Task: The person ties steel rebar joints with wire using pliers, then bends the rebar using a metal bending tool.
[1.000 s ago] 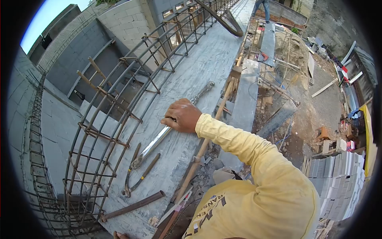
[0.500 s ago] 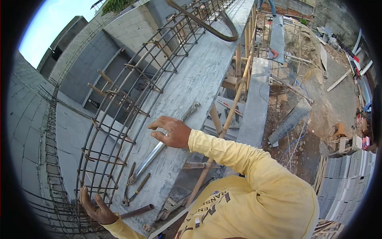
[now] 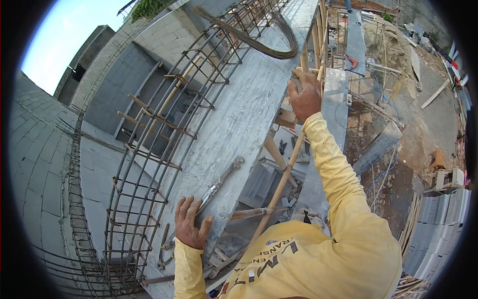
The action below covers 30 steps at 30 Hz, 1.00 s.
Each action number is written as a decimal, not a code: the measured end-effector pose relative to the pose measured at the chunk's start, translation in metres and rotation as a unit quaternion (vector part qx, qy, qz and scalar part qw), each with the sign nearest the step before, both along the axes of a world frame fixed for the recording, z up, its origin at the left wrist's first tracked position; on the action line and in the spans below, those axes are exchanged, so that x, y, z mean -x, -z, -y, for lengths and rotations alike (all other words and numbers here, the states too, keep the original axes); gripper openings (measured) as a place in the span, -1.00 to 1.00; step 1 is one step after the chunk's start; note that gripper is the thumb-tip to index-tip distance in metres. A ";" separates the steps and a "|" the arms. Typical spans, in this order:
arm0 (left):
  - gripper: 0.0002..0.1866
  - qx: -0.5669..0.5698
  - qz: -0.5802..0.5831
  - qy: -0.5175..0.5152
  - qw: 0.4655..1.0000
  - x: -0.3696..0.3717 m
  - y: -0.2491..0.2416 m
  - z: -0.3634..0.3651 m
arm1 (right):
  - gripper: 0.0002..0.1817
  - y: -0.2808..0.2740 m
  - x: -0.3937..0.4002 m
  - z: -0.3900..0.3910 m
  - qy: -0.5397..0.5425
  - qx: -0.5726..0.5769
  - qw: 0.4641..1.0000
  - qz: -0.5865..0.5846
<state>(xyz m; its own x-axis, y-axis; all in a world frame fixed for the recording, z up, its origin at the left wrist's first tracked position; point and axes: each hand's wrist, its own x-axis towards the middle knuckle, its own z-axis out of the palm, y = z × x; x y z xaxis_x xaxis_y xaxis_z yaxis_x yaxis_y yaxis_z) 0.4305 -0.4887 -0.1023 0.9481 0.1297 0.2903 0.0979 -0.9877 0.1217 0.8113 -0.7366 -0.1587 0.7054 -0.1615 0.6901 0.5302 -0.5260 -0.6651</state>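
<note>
My left hand [image 3: 192,225], fingers apart, is at the near edge of the grey board [image 3: 239,114], beside the lower end of a long shiny metal tool [image 3: 214,187]. Pliers [image 3: 163,251] lie left of that hand, partly hidden. My right hand [image 3: 305,95] is raised at the board's right edge, by the wooden posts, its fingers curled together; what it holds, if anything, is too small to tell. A bent bundle of thin wire [image 3: 271,51] rests on the board's far part, and a rebar cage [image 3: 149,164] runs along its left side.
Bamboo poles [image 3: 286,174] stand beneath the board's right side. Beyond them are a lower grey plank [image 3: 334,107], a red tool [image 3: 352,62] and rubble. Block walls [image 3: 45,149] rise at left. A person's leg [image 3: 348,5] shows at the top.
My right hand has moved from over the metal tool up and right to the board's edge. My left hand has moved right, from the cage's near end to the board. The view has shifted slightly.
</note>
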 end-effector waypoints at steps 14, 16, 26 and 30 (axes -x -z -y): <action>-0.62 -0.006 0.091 -0.052 0.994 -0.008 0.023 -0.003 | -0.79 0.050 -0.015 0.025 -0.062 -0.072 0.992 -0.081; -0.61 -0.008 0.092 -0.054 0.994 -0.007 0.024 -0.002 | -0.79 0.058 -0.001 0.040 -0.060 -0.079 0.994 -0.051; -0.58 0.011 0.103 -0.030 0.994 -0.004 0.031 -0.005 | -0.75 0.148 0.103 0.154 0.124 -0.011 0.985 -0.118; -0.54 0.034 0.132 -0.015 0.991 -0.001 0.029 -0.005 | -0.71 0.175 0.151 0.185 0.186 -0.152 0.951 -0.195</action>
<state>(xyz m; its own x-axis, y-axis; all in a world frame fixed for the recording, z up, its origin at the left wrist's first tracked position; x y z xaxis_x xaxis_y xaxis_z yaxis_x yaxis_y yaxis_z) 0.4317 -0.4833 -0.1317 0.8362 0.1838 0.5167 0.0827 -0.9737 0.2125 0.6598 -0.9220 -0.3335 0.7534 -0.5995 0.2703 0.0278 -0.3816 -0.9239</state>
